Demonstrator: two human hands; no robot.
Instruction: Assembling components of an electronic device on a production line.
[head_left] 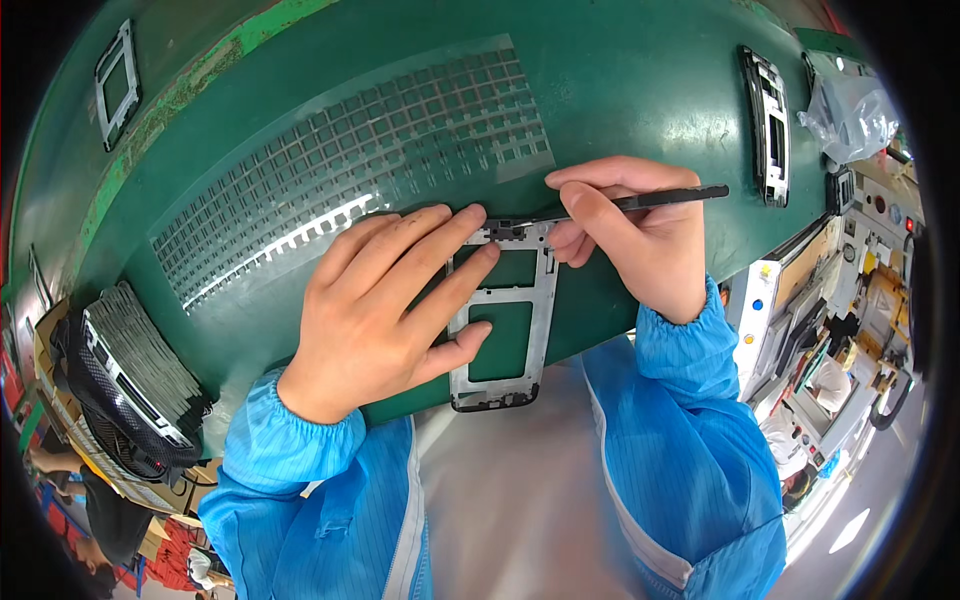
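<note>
A silver-grey phone frame (541, 310) with black ends and rectangular openings lies on the green table, its near end close to my body. My left hand (385, 300) rests on its left side, fingers stretched out and spread, with fingertips on the frame's far left part. Black tweezers (660, 198) are pinched in my right hand (640, 225). Their tip reaches the small black part (505, 231) at the frame's far end. The lower fingers of my right hand sit at the frame's far right corner.
Beyond my hands lies a clear sheet (350, 140) with rows of small strips. Stacked frames (768, 125) stand at the far right, near a plastic bag (850, 115). Another frame (118, 85) lies far left. At the left edge is a stack of thin grey pieces (145, 350).
</note>
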